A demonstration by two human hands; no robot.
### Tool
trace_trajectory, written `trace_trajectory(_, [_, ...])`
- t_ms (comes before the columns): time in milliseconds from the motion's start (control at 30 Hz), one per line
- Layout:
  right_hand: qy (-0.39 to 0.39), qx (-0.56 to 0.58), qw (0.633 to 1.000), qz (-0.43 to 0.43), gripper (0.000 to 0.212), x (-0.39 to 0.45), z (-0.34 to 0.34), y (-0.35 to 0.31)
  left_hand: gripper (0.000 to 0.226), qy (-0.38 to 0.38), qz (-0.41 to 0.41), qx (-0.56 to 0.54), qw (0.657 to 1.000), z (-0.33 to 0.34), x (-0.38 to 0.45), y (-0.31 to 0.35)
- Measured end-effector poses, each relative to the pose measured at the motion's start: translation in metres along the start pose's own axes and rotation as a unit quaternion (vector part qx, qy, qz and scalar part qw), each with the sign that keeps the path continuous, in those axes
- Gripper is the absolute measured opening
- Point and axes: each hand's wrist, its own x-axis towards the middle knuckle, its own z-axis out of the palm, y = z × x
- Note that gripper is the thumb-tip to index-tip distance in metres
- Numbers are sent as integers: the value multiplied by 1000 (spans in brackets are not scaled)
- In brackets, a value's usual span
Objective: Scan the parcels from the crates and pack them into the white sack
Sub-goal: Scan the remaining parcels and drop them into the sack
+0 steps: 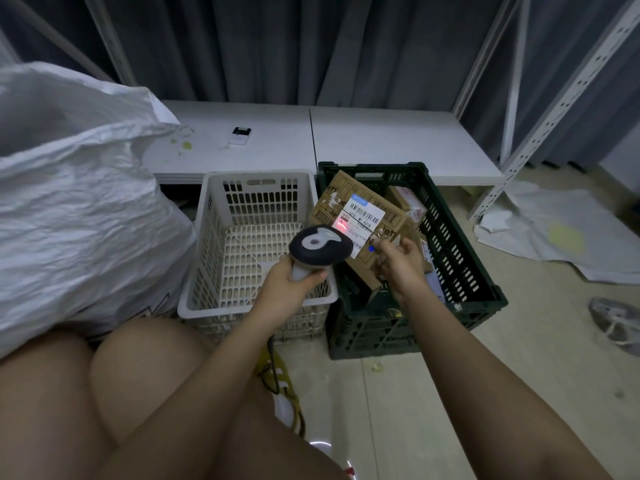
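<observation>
the white sack (69, 202) is bulging at the left, touching the white crate (258, 306), whose floor is lying bare. beside it the dark green crate (460, 258) is holding at least two more parcels. the right hand (403, 265) is gripping one cardboard parcel (360, 216) above it; the left hand (289, 282) is curling round one barcode scanner (320, 245), its red light falling on the label.

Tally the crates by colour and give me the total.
White plastic slatted crate: 1
Dark green plastic slatted crate: 1
Total: 2 crates
</observation>
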Motion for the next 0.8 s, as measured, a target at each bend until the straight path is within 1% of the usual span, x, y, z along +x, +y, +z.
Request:
trace_trajectory(133, [-1,4,1000,-9,42,-1,5,-4,32,-30,1,1,1000,3,4,1])
trace_trajectory(267, [-1,15,1000,-14,47,0,7,-5,33,-25,6,-7,1000,4,8,-4])
trace_trajectory(433, [2,18,1000,-16,43,2,7,-7,32,-18,2,-11,1000,3,9,-6])
trace_trajectory(533, [-1,18,1000,-17,45,4,6,-7,29,-10,-5,-13,1000,4,10,-4])
trace_trajectory(800, [-1,15,1000,-17,45,3,6,-8,34,-10,-20,-2,1000,6,11,0])
